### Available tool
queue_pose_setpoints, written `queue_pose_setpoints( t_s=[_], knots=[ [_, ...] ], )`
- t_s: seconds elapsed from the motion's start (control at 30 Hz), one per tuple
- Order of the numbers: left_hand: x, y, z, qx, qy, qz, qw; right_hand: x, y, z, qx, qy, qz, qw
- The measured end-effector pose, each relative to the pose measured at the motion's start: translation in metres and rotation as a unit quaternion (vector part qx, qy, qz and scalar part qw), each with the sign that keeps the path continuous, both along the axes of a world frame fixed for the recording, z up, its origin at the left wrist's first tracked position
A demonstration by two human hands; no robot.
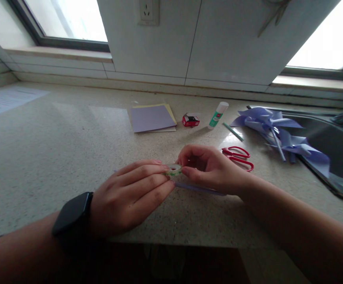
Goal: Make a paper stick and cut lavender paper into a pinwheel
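Note:
Between my two hands is a small roll of clear tape (174, 172) with green marks on its side. My left hand (138, 189), with a dark watch on the wrist, holds the roll from the left, fingers pressed together. At the roll's right edge, the thumb and forefinger of my right hand (204, 167) pinch; whether a loose tape end is between them I cannot make out. A thin purple paper strip or stick (199, 189) lies on the counter just below, partly hidden by my hands. Red-handled scissors (239, 158) lie beyond my right wrist, blades hidden.
Purple and yellow paper sheets (152, 118), a small red box (191, 120), an upright glue stick (218, 115) and a green straw (233, 132) are farther back. Purple paper pinwheels (273, 122) lie by the sink (334, 150) at right. A printed sheet (10, 98) lies far left.

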State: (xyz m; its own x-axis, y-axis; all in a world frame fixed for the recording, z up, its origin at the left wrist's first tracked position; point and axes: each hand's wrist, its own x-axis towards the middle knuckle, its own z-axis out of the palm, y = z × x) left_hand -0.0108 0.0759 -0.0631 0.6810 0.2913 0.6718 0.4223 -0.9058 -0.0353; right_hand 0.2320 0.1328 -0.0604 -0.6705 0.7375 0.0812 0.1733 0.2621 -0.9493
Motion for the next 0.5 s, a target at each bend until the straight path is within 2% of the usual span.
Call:
queue_pose_setpoints(
  t_s=[0.1, 0.27, 0.5],
  knots=[
    [0.0007, 0.0002, 0.0003, 0.0, 0.006, 0.002, 1.0, 0.0002, 0.0014, -0.0014, 0.017, -0.008, -0.005, 1.0],
    [0.0015, 0.0011, -0.0031, 0.001, 0.011, 0.002, 1.0, -0.0005, 0.0032, 0.0009, 0.104, -0.068, -0.027, 0.992],
    [0.0014, 0.0006, -0.0071, -0.001, 0.003, -0.006, 1.0, -0.0032, 0.0006, 0.0055, 0.111, -0.095, -0.036, 0.989]
  ],
)
